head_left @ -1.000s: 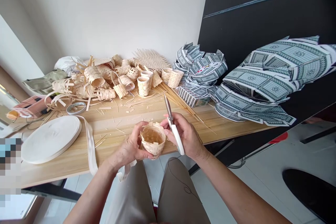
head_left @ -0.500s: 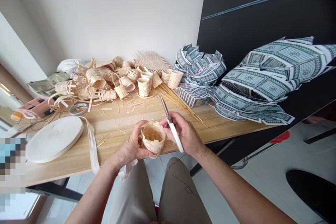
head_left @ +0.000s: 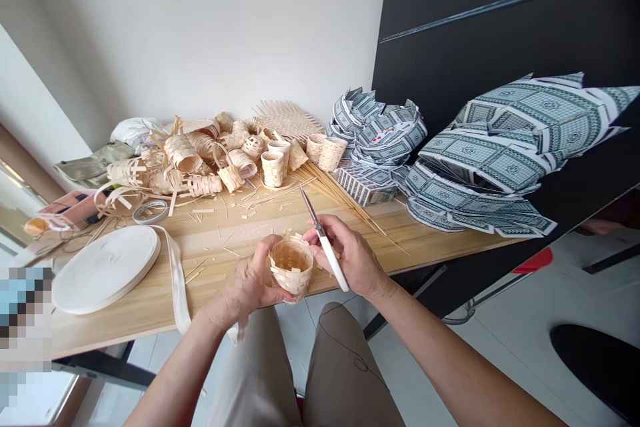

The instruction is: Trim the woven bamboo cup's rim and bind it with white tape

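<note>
A small round woven basket (head_left: 292,279) of pale wood strips is in my left hand (head_left: 253,280), thumb and fingers around its left side. Its mouth tilts up toward me, with short strip ends along the rim. My right hand (head_left: 353,257) grips a pair of scissors (head_left: 327,250) with white handles, blades closed and pointing up and away. The right fingertips reach the basket's right rim; whether they pinch a strip there I cannot tell. A flat white ribbon (head_left: 176,280) runs from a large roll (head_left: 107,270) down over the table edge near my left forearm.
Wood scraps lie on the wooden table (head_left: 225,220). Behind them are a heap of woven pieces (head_left: 183,153), finished small baskets (head_left: 273,169), thin sticks (head_left: 345,197) and a tape roll (head_left: 151,211). Folded-card structures (head_left: 480,160) stand at right. A pink case (head_left: 73,209) lies at left.
Both hands stay nearly still with the basket and scissors in them. The scissor tips have shifted slightly left. Less of the ribbon shows below my left hand, and the view has shifted a little.
</note>
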`<state>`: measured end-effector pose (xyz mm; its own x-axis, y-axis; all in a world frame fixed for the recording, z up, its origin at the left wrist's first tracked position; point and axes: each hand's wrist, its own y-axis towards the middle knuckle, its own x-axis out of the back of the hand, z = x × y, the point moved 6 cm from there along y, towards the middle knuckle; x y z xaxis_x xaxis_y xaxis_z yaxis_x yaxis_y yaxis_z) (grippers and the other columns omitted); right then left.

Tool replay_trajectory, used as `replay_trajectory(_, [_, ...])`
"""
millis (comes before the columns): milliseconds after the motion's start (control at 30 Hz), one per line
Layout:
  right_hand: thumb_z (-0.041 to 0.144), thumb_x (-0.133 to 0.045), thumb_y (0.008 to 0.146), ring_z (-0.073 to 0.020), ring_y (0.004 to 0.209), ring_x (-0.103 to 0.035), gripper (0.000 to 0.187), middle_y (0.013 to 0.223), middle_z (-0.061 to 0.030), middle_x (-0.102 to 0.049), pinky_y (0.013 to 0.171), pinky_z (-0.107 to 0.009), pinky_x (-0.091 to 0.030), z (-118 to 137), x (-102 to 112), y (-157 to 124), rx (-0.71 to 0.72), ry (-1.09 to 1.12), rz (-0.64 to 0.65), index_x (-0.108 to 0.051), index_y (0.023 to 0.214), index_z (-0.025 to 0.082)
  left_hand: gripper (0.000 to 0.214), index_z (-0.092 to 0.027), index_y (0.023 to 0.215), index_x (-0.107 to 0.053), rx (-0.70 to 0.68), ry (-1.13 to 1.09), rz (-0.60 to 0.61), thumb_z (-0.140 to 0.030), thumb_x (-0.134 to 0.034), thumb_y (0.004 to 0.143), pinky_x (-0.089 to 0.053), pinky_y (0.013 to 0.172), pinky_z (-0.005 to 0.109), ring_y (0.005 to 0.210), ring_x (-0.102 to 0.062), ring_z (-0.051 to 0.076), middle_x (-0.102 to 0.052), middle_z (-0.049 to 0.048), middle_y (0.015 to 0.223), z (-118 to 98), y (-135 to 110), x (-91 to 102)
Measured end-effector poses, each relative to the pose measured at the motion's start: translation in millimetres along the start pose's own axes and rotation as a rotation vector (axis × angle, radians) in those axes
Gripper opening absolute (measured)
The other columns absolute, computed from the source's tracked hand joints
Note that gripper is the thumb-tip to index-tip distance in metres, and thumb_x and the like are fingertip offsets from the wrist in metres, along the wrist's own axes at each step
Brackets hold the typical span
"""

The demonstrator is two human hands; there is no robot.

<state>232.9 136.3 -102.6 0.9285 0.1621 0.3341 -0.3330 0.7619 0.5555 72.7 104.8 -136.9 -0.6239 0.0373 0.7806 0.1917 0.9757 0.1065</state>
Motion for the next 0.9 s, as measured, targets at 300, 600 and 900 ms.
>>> replay_trajectory(300, [0.016, -0.053, 0.071, -0.0150, 0.072, -0.064, 0.031, 0.082, -0.0040, -0.067, 0.069, -0.026, -0.051, 5, 1, -2, 0.034, -0.058, -0.017, -0.048, 0.102, 0.017, 0.080, -0.022, 0.127, -0.038, -0.091, 0.209, -0.070, -0.046, -0.074, 0.059, -0.050, 0.079, 0.036, 0.098, -0.063, 0.030, -0.059, 0.0125, 0.118, -6, -4, 5.6])
replay_trajectory(600, [0.020, -0.052, 0.074, -0.0143, 0.068, -0.062, 0.017, 0.076, -0.0019, -0.065, 0.061, -0.023, -0.049, 17, 1, 2, 0.046, -0.153, 0.019, -0.050, 0.091, 0.020, 0.079, -0.023, 0.128, -0.038, -0.007, 0.360, -0.002, -0.046, -0.073, 0.061, -0.051, 0.071, 0.037, 0.087, -0.066, 0.032, -0.067, 0.0100, 0.101, -11, -3, 8.6])
replay_trajectory(900, [0.021, -0.055, 0.076, -0.0163, 0.075, -0.063, 0.028, 0.085, -0.0046, -0.065, 0.071, -0.028, -0.051, 3, 1, -12, 0.041, -0.040, -0.137, -0.046, 0.103, 0.020, 0.079, -0.023, 0.128, -0.042, -0.074, 0.213, -0.066, -0.040, -0.075, 0.059, -0.051, 0.074, 0.036, 0.088, -0.066, 0.031, -0.064, 0.0110, 0.109, -1, -5, 7.2])
